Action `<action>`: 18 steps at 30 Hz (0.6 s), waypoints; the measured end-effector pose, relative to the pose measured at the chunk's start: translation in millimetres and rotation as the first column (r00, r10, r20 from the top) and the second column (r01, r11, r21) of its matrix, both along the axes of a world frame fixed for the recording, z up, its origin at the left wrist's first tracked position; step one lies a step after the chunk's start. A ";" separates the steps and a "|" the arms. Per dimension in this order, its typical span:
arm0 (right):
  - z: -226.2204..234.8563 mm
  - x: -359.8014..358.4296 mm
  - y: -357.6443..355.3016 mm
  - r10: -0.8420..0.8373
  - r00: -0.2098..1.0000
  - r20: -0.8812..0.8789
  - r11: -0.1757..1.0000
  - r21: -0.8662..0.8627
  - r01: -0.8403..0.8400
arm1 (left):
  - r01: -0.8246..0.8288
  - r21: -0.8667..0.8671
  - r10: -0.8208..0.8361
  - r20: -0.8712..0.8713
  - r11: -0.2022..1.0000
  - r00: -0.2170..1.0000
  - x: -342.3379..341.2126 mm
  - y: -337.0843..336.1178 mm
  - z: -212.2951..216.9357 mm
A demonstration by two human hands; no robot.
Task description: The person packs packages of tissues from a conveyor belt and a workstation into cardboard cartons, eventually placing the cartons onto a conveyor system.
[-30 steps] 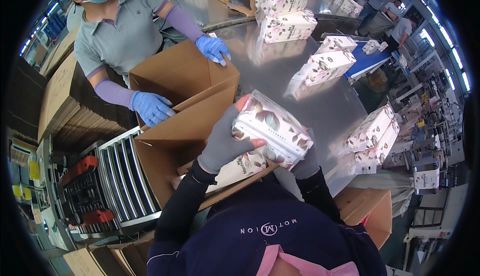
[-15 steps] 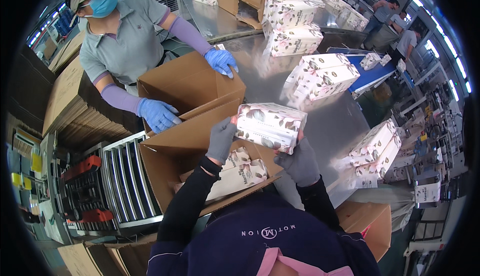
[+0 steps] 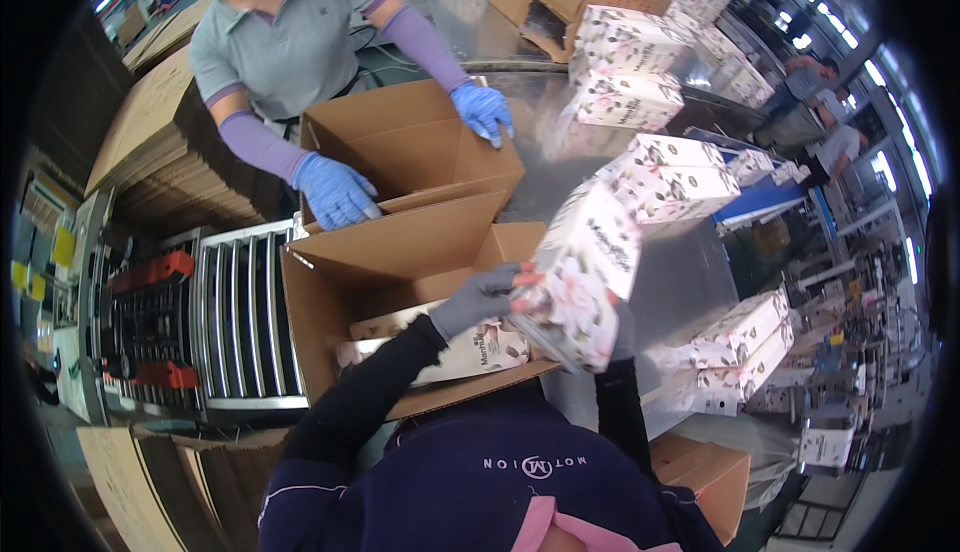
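Observation:
Between my two grey-gloved hands is a white pack printed with pink flowers [image 3: 588, 262], which looks like a wrapped tissue pack, tilted upward above the metal table. My left hand [image 3: 478, 302] grips its near left side, fingertips on the wrapper. My right hand [image 3: 624, 332] holds the right side, mostly hidden behind the pack. Below and left of them an open cardboard box [image 3: 330, 342] has similar packs [image 3: 470, 354] lying at its bottom. Loose clear film hangs off the held pack's near end.
Across from me a masked co-worker's blue-gloved hands [image 3: 338, 192] rest on another open carton [image 3: 375, 122]. More floral packs [image 3: 670, 177] stand on the metal table [image 3: 690, 262], with others [image 3: 740, 342] at right. A roller conveyor [image 3: 250, 312] and stacked flat cardboard [image 3: 140, 132] are at left.
The pack in my hands has turned from lying level to standing tilted, its printed side now facing up and right. My hands have shifted slightly right. The view has shifted a little.

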State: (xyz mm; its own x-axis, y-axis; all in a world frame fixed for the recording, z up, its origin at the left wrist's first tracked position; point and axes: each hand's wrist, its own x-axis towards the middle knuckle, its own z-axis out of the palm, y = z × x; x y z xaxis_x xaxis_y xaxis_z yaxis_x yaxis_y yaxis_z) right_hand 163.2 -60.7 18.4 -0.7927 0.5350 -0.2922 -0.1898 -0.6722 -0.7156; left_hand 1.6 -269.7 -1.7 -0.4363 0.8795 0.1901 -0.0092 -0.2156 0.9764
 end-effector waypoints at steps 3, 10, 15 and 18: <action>-9.3 24.1 17.5 -0.034 0.996 -0.083 0.956 0.286 0.056 | 0.102 -0.315 0.016 0.351 0.943 0.936 -53.9 -31.0 -62.5; 32.9 -44.0 -18.0 0.349 0.930 0.116 -0.414 0.909 0.041 | -0.418 -0.886 -0.433 -0.464 0.202 0.773 -40.8 -80.1 -147.3; -104.3 -157.6 -74.7 0.176 0.614 0.770 -0.913 0.361 -0.191 | -0.024 -0.998 -0.519 -0.053 0.062 0.853 -37.6 -75.8 -112.2; -150.5 -174.4 -98.9 0.062 0.464 0.884 -0.760 0.343 -0.552 | 0.099 -0.995 -0.467 0.074 0.029 0.881 -27.3 -79.4 -95.0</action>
